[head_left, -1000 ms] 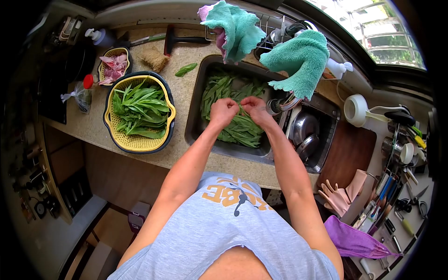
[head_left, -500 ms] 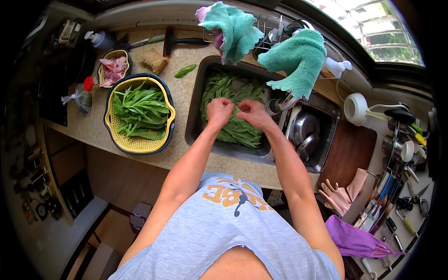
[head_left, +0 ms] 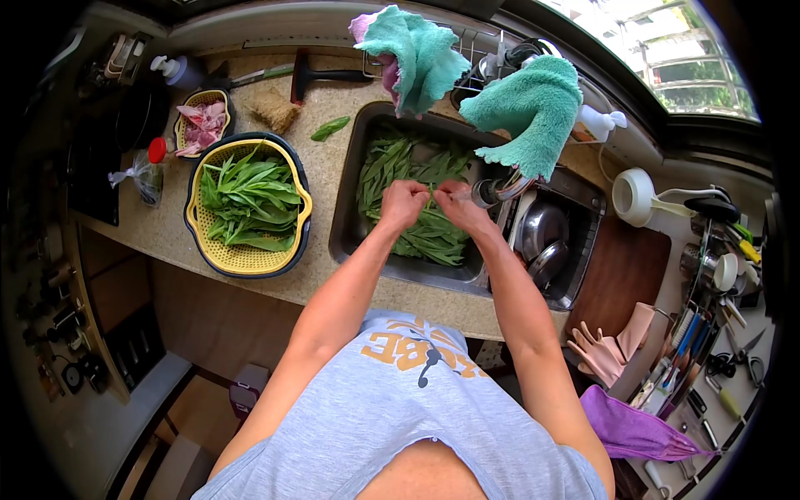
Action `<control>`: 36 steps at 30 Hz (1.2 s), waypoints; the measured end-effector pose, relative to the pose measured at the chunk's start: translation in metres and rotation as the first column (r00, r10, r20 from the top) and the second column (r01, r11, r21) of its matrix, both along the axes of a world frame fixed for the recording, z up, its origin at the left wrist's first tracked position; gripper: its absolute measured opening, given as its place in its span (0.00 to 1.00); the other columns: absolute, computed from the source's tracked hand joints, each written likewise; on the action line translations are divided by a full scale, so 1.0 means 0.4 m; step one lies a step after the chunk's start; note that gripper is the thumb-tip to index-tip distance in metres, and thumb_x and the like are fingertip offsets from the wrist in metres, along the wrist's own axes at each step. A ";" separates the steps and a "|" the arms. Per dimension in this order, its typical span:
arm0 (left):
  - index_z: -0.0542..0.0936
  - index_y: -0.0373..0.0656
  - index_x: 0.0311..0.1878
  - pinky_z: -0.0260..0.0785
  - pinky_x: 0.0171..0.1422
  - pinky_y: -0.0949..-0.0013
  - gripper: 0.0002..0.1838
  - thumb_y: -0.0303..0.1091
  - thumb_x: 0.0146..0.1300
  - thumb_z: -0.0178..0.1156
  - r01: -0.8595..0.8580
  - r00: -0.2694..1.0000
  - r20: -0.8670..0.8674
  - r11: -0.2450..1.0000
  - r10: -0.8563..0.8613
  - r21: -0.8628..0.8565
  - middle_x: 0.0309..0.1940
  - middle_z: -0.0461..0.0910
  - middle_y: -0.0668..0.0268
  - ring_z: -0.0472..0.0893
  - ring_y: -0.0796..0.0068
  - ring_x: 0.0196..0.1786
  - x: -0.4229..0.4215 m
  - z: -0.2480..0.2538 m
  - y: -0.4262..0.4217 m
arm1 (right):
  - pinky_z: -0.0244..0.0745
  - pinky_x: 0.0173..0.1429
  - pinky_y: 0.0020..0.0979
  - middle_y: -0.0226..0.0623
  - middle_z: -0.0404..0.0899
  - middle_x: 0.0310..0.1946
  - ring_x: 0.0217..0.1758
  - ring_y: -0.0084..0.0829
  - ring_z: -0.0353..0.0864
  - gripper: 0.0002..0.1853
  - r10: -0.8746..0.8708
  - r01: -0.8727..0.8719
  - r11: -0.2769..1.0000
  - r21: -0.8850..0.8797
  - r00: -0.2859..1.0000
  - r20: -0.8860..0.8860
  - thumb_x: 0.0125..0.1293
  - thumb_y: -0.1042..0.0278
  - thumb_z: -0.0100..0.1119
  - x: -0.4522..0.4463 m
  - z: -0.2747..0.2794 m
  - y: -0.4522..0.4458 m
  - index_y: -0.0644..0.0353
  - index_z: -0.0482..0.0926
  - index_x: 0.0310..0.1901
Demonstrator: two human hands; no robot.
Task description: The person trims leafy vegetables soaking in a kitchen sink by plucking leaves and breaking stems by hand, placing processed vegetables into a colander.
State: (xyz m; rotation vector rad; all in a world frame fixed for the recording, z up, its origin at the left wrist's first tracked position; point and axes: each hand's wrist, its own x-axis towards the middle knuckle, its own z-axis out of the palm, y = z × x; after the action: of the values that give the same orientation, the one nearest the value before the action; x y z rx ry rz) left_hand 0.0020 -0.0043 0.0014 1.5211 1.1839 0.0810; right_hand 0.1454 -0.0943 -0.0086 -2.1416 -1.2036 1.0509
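Over the dark sink [head_left: 346, 218], my left hand [head_left: 404, 202] and my right hand [head_left: 458, 201] are close together with fingers pinched. A bit of green stem shows between the fingertips, so both appear to grip one leafy green; most of it is hidden by the fingers. Many long leafy greens [head_left: 432, 237] lie in the sink under and around my hands. Just right of my right hand is the faucet [head_left: 492, 192]. To the left, a yellow basket [head_left: 198, 229] set in a dark bowl holds more leafy greens [head_left: 250, 197].
A small basket of raw meat [head_left: 202, 123], a red-capped jar [head_left: 156, 154], a loose leaf [head_left: 331, 127] and a squeegee [head_left: 333, 74] sit on the counter. Green towels [head_left: 533, 108] hang above the sink. Metal pots [head_left: 546, 233] stand in the right basin beside a brown board [head_left: 621, 271].
My hands have shifted slightly and drawn together, with a green stem now showing between the fingertips. The baskets and the other things stay where they were.
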 end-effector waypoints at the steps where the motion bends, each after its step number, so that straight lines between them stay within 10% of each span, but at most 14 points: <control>1: 0.86 0.38 0.42 0.74 0.41 0.67 0.13 0.35 0.56 0.66 0.012 1.000 0.003 1.000 -0.012 -0.004 0.33 0.86 0.61 0.83 0.73 0.34 0.002 0.000 0.000 | 0.73 0.38 0.38 0.45 0.82 0.29 0.34 0.37 0.81 0.15 -0.013 0.013 1.000 -0.012 1.000 -0.015 0.62 0.60 0.59 0.000 0.000 0.001 0.67 0.81 0.37; 7: 0.85 0.36 0.43 0.68 0.36 0.71 0.11 0.34 0.62 0.62 0.016 0.988 0.155 0.996 -0.002 -0.090 0.29 0.83 0.68 0.76 0.81 0.31 -0.014 -0.034 -0.005 | 0.68 0.35 0.28 0.30 0.79 0.26 0.30 0.20 0.72 0.15 -0.185 0.217 0.975 0.038 0.902 -0.390 0.62 0.59 0.62 0.019 -0.015 -0.019 0.65 0.82 0.37; 15: 0.84 0.36 0.42 0.67 0.36 0.72 0.11 0.34 0.63 0.61 0.063 0.982 0.186 0.992 -0.042 -0.109 0.28 0.82 0.71 0.74 0.84 0.30 -0.024 -0.022 -0.003 | 0.64 0.32 0.28 0.25 0.74 0.21 0.26 0.19 0.68 0.13 -0.214 0.212 0.976 -0.048 0.907 -0.363 0.62 0.60 0.61 0.013 0.027 -0.004 0.63 0.81 0.31; 26: 0.82 0.37 0.43 0.72 0.39 0.63 0.11 0.31 0.61 0.59 0.281 0.949 0.097 0.945 -0.299 0.169 0.29 0.83 0.54 0.83 0.61 0.32 -0.022 0.013 -0.001 | 0.71 0.32 0.29 0.27 0.75 0.23 0.27 0.21 0.73 0.12 -0.171 0.141 0.984 -0.108 0.915 -0.365 0.62 0.60 0.59 0.011 0.015 0.013 0.61 0.80 0.30; 36: 0.79 0.35 0.41 0.72 0.37 0.66 0.09 0.31 0.63 0.57 0.292 0.935 0.173 0.949 -0.309 0.115 0.27 0.80 0.60 0.81 0.71 0.31 -0.027 -0.031 -0.012 | 0.80 0.33 0.28 0.32 0.79 0.29 0.31 0.23 0.79 0.15 -0.307 0.172 0.940 -0.296 0.805 -0.508 0.66 0.57 0.59 0.036 0.032 0.020 0.64 0.79 0.38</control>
State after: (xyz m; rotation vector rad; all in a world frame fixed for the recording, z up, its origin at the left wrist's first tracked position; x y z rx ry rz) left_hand -0.0088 -0.0091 -0.0109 1.7160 0.7958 0.0704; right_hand 0.1598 -0.0863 0.0043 -1.8813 -0.5366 1.6063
